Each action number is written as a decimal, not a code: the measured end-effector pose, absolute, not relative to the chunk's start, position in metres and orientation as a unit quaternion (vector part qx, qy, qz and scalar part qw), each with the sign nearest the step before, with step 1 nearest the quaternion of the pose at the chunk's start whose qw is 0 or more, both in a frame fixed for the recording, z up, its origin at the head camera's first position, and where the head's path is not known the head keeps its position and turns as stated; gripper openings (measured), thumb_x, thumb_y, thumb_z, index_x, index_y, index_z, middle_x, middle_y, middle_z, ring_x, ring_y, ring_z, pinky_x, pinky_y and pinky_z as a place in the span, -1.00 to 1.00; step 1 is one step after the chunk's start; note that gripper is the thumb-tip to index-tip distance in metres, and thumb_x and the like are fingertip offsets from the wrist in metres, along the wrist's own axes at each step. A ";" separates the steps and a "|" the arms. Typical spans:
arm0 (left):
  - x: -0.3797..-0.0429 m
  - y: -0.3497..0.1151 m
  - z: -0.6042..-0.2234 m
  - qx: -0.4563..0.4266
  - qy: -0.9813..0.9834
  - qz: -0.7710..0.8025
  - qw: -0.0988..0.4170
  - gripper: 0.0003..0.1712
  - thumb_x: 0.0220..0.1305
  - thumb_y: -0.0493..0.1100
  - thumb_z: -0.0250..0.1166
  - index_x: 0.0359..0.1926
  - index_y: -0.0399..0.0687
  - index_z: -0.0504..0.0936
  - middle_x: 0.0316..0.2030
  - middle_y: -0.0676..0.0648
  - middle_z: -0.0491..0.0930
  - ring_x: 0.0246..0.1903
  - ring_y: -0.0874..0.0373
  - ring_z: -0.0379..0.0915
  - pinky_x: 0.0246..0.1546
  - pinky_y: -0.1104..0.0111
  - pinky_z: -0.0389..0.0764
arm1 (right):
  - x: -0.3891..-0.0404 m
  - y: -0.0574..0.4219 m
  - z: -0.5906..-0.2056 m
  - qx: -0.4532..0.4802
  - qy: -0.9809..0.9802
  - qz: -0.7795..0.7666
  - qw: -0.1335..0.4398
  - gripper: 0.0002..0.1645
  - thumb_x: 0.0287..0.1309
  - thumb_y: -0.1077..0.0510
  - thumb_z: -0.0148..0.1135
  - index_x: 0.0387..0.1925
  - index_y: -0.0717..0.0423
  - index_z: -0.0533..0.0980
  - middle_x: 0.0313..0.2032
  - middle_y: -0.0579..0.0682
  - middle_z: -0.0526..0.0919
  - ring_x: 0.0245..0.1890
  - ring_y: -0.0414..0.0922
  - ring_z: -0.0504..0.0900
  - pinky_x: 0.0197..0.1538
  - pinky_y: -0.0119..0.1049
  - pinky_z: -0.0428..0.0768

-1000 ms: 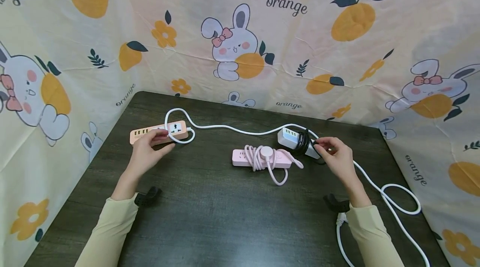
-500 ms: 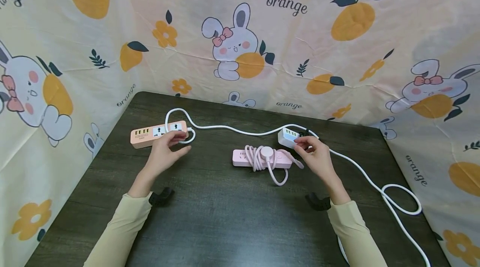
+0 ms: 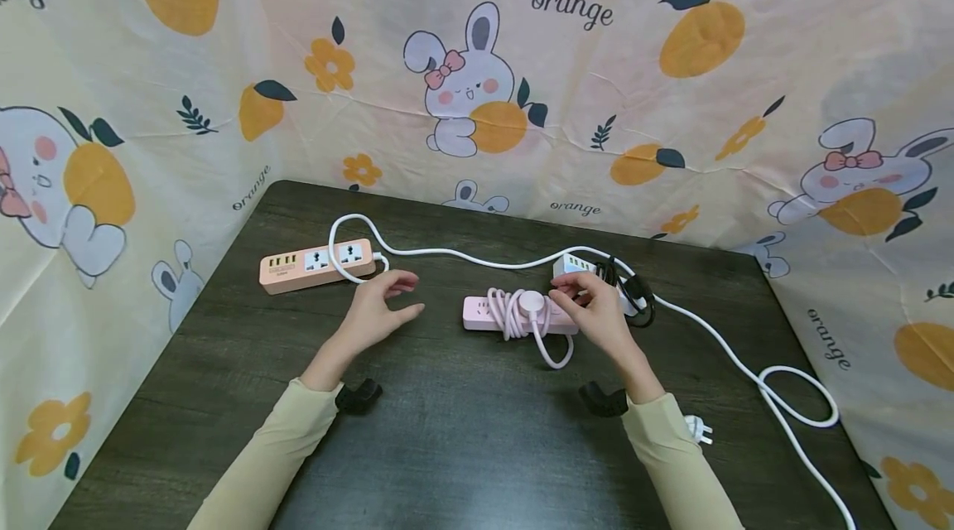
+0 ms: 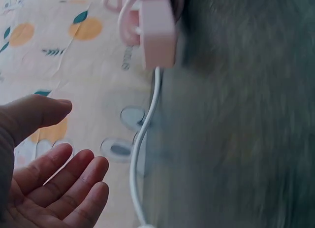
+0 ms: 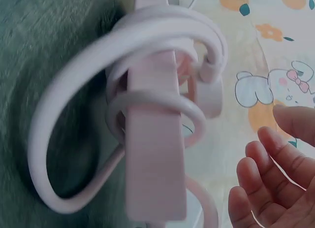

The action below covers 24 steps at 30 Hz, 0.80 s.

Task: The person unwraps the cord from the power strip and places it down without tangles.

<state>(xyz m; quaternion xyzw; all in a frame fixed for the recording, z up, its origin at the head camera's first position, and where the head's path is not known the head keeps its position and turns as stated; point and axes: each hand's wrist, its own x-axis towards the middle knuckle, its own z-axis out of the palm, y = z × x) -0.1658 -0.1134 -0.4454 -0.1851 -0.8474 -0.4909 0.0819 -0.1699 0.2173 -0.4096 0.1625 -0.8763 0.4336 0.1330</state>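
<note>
Hands converging on pink power strip (image 3: 519, 313), centre frame on surface (image 3: 462, 447). Left hand (image 3: 382, 308) released, empty; right hand (image 3: 592, 310) relaxed, hovering at strip's end. Grasp pending, probably both ends.

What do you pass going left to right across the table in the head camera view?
Orange power strip → left hand → pink power strip → right hand → looped white cable.

Dark wood-grain table (image 3: 462, 447) carries three power strips: an orange power strip (image 3: 315, 264) at rear left, a pink power strip (image 3: 517, 314) with its cord wound round it at centre, a white power strip (image 3: 575, 267) just behind. A long white cable (image 3: 745, 364) trails across the surface toward the right edge.
</note>
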 end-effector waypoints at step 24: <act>-0.193 -0.049 -0.471 -0.246 -0.852 -0.462 -0.010 -0.36 -0.12 -0.26 0.49 0.01 -0.45 0.49 -0.08 -0.29 0.54 -0.09 -0.11 0.49 -0.03 0.13 0.49 | -0.171 0.194 -0.419 0.176 -0.869 0.449 0.108 -0.82 0.03 0.35 0.32 -0.25 0.32 0.59 -0.38 0.10 0.61 -0.40 -0.18 0.54 -0.34 -0.37 0.53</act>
